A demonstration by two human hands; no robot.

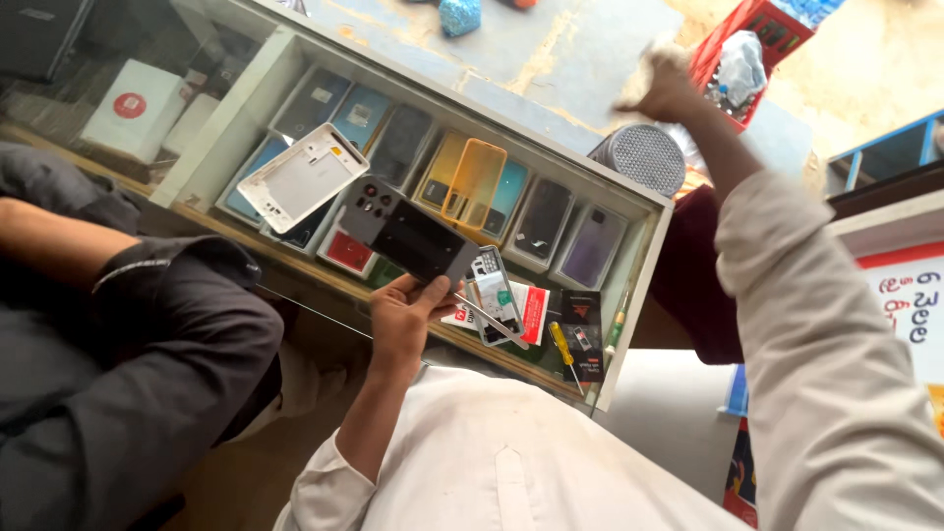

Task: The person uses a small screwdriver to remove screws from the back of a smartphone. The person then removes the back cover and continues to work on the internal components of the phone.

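The left hand (398,320) is raised from a bent elbow, forearm bare below a pushed-up white sleeve, its fingers (433,291) curled in a closed grip. The right arm stretches far forward and up, sleeve covering it to mid-forearm; the right hand (667,87) is clenched into a fist, well apart from the left fingers.

white box (133,110) in case, red-white sign (910,295)

Off-white long-sleeved shirt with buttoned front placket, cuffs loose at both wrists, bare hands.
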